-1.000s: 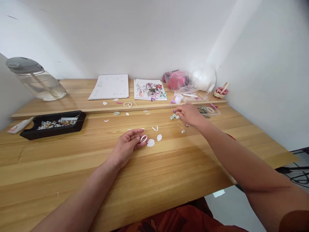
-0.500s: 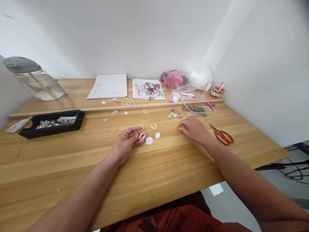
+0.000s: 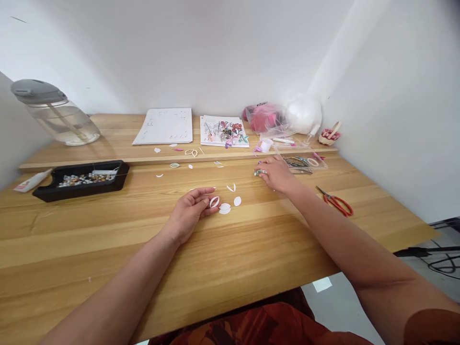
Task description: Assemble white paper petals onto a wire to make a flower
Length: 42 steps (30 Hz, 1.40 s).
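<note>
I saw the small rolled coils (image 3: 259,172) lying on the wooden surface (image 3: 230,249), just in front of the raised back shelf, with the right hand (image 3: 276,173) lowered over them. Its fingers (image 3: 265,170) curled down onto the coils, but I could not tell whether they pinched one. The left hand (image 3: 189,213) rested on its side nearer the middle, fingers loosely curled and gripping nothing, one fingertip touching a white petal loop (image 3: 214,201). Two flat white petals (image 3: 224,208) lay just beside that loop.

Past the right hand stood a clear box (image 3: 305,162) of thin strips, and red scissors (image 3: 336,202) lay near the forearm (blades pointing away from me). Far left sat a black tray (image 3: 81,179) and a water bottle (image 3: 57,115).
</note>
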Available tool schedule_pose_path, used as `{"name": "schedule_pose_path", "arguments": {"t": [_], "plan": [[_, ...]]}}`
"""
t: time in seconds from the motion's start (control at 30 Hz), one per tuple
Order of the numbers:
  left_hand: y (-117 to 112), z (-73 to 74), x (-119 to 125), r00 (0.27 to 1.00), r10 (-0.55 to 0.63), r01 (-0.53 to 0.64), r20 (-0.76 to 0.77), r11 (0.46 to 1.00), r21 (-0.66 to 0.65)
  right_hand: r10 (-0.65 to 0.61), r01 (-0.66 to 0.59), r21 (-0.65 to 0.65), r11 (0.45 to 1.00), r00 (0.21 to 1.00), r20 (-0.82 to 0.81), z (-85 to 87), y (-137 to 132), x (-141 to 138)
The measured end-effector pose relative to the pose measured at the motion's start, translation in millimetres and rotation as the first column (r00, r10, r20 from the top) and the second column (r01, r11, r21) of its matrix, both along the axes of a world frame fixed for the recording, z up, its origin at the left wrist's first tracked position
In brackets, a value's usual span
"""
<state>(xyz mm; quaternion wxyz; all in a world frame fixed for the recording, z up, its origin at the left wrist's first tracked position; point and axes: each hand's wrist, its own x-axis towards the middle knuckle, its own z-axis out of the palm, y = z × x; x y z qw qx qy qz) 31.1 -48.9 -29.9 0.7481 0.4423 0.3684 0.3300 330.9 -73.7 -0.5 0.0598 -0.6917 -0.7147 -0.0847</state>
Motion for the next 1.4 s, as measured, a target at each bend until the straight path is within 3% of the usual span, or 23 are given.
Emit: {"name": "schedule_pose_path", "arguments": {"t": [0.27,0.43,0.57,0.8,1.03,1.2,1.4], "plan": [[0,0.5,0,1.0,0.003,-0.003,0.02,1.0,-0.008,-0.056,0.056,0.018,0.998,0.998,-0.024,-2.6,8,-5],[-1,1.8,1,1.0,0.014,-0.014,0.014,1.0,-0.013,0.013,0.005,0.094,0.996,0.983,-0.183,0.5,3,-7],[-2,2.6,1,0.999,0.019,-0.018,0.027,1.0,-0.01,0.07,-0.024,0.13,0.991,0.931,-0.358,7.0,-9,-17],[-1,1.7,1,1.0,0.016,-0.016,0.021,1.0,-0.012,0.105,-0.09,0.055,0.994,0.795,-0.598,7.3,-26,-33],[-1,0.2,1,0.999,0.011,-0.011,0.041,1.0,-0.009,0.117,-0.13,0.027,0.991,0.76,-0.64,16.3,-44,-58],[-4,1.6,2,0.998,0.004,-0.005,0.061,1.0,0.01,0.194,-0.19,0.074,0.979,0.76,-0.62,17.4,-55,-77],[-8,4.3,1,0.992,-0.1,0.097,0.073,0.994,0.043,0.276,-0.267,0.102,0.958,0.772,-0.573,15.3,-63,-99]]}}
